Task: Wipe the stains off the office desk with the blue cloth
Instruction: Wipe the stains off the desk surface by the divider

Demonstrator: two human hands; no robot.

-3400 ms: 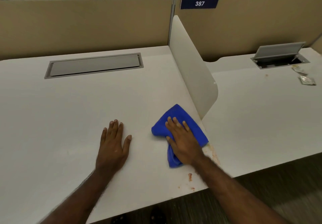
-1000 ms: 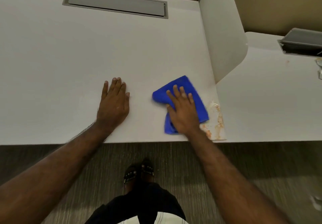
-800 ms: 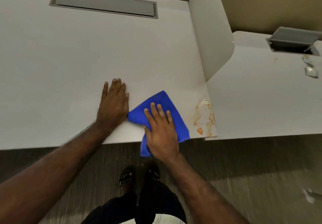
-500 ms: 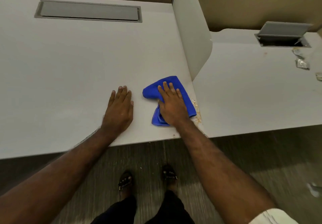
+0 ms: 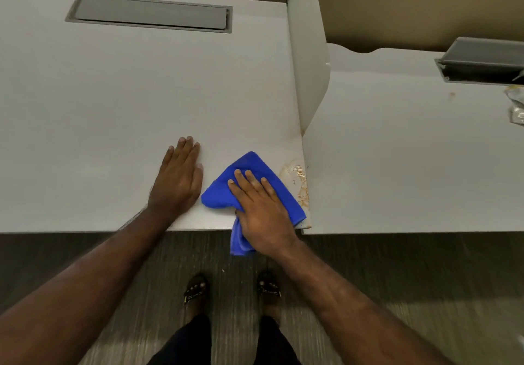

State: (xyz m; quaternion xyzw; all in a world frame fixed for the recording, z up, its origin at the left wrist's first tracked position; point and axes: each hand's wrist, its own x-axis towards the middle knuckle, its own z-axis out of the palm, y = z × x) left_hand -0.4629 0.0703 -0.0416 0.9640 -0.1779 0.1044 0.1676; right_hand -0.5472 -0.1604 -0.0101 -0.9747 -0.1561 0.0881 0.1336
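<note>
Left hand [image 5: 177, 183] flat on the office desk [image 5: 113, 109], fingers together, holding nothing. Just beside it, right hand [image 5: 262, 214] pressing the blue cloth [image 5: 221, 191] at the front edge, fingers slightly apart; one corner hanging over. Wiping in hand, not finished: orange stains [image 5: 299, 183] just right of the cloth. Next, probably a firm stroke rightward. Far right, open cable box [image 5: 482, 64], contents not visible.

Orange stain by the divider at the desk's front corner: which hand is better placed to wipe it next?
The right hand. It lies flat on the blue cloth, right beside the orange stain. The left hand rests bare on the desk, beyond the cloth from the stain.
</note>
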